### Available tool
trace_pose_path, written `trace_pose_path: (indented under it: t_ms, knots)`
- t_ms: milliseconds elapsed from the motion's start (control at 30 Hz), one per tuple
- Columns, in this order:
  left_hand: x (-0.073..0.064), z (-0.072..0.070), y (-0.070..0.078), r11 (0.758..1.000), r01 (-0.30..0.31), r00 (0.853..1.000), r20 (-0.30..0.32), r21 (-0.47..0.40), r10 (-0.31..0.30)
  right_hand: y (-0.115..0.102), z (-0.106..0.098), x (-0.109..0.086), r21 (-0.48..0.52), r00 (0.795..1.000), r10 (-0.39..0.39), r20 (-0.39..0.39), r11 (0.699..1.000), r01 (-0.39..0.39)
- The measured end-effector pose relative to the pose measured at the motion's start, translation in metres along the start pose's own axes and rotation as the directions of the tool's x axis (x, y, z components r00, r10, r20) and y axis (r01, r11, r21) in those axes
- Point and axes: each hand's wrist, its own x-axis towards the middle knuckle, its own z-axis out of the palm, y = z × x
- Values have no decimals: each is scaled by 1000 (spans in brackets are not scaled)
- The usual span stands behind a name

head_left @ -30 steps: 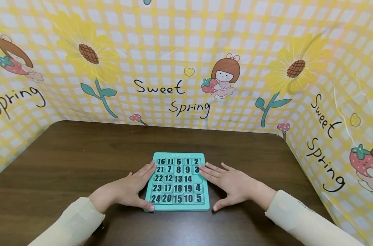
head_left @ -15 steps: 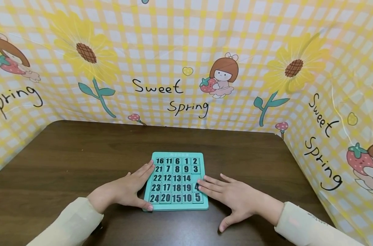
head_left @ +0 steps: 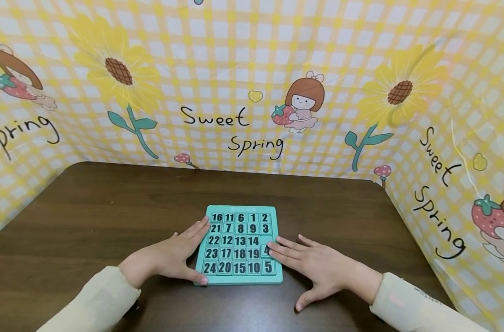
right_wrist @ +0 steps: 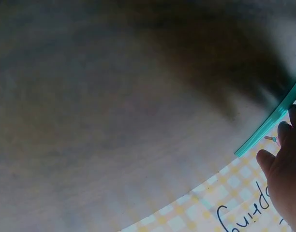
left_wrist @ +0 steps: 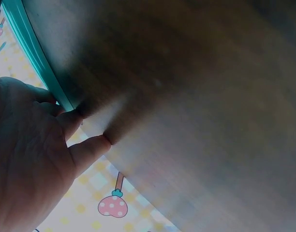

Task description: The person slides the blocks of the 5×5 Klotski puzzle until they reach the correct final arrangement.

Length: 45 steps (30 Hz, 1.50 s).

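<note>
A teal number sliding puzzle (head_left: 257, 279) lies flat on the brown table. My left hand (head_left: 166, 256) rests along its left side, fingertips at the upper part of that edge and thumb on the near left corner. With fingers stretched out, my right hand (head_left: 318, 265) reaches over the right edge. Its fingertips touch the 4 tile (head_left: 265, 251) and partly cover it. That tile sits in the right column, below the 3 tile (head_left: 265, 228), with a gap between them. Both wrist views show the puzzle's teal side, with the left hand (left_wrist: 37, 145) and right hand (right_wrist: 288, 169) beside it.
The brown wooden table (head_left: 131, 198) stretches around the puzzle. A yellow checked cloth (head_left: 218, 69) with flowers, cartoon figures and lettering hangs behind it and along both sides.
My right hand has moved nearer the body, from beside the 3 tile to the 4 tile. The 4 tile has slid slightly up toward the gap. The left hand stays in place.
</note>
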Motion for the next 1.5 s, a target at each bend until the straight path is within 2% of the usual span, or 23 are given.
trace_pose_path:
  t_ms: [767, 1033, 1300, 1500]
  knots:
    - [0, -4, 5, 1000, -3, 1000, 2, 10, 3, 16, -5, 8, 65, 998, 62, 14, 996, -63]
    - [-1, -1, 4, 1000, 2, 1000, 3, 4, -2, 9, -8, 3, 115, 999, 32, -18, 993, -30]
    - [0, -1, 2, 1000, 4, 1000, 6, 6, -4, -10, -5, -6, 55, 998, -40, -41, 998, 42]
    - [-1, -2, 3, 1000, 3, 1000, 6, 4, -3, -22, -2, -14, -19, 997, -56, -54, 998, 55]
